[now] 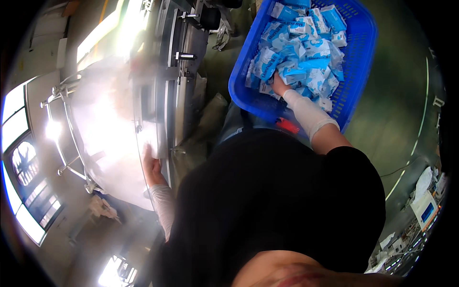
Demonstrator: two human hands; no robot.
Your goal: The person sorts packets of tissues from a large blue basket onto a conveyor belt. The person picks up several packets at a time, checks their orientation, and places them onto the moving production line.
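Observation:
My right hand (278, 86) reaches into a blue plastic basket (364, 62) at the upper right. Its fingers close at the lower edge of a blue-and-white packet (266, 63), their tips partly hidden by it. More blue-and-white packets (306, 50) lie heaped loosely around it, some in clear wrapping. On the left, my left hand (152, 168) rests by the edge of a large machine with a clear cover (103, 129). Its fingers stretch out, and glare washes out their tips. Pale sleeves cover both forearms.
The machine's metal frame (169, 86) with dark-and-silver fittings stands left of the basket. A tubular metal rail (56, 138) rises beyond the cover. A red item (288, 126) sits at the basket's near rim. At the lower right are a white box-like device (425, 210) and clutter.

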